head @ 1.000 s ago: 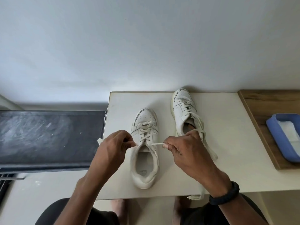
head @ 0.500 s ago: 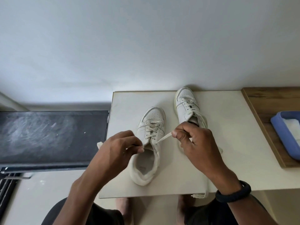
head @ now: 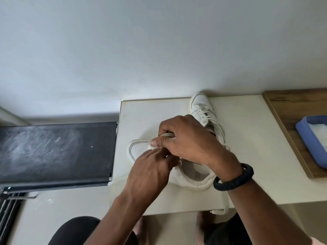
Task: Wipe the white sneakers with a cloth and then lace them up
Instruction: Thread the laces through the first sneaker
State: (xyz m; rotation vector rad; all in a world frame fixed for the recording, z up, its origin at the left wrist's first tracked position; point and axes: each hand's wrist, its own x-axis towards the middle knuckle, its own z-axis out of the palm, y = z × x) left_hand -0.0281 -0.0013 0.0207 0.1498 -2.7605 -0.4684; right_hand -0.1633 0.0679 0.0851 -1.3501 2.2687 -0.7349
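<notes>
Pale table (head: 247,174) carries the near white leather sneaker (head: 192,175); your right hand (head: 187,142) pinches its flat white lace (head: 166,135) above the tongue, left hand (head: 150,167) closed beside it. Pull evenly.

Near white leather sneaker (head: 192,175) lies angled on the table, perforated toe pointing left, opening facing up, its flat off-white lace (head: 166,135) pulled across the tongue. Second matching white sneaker (head: 203,108) sits just behind it, toe pointing away, laces loose.

sneaker (head: 139,149) – matt perforated leather; table (head: 247,138) smooth matt; tray (head: 304,137) glossy plastic.
</notes>
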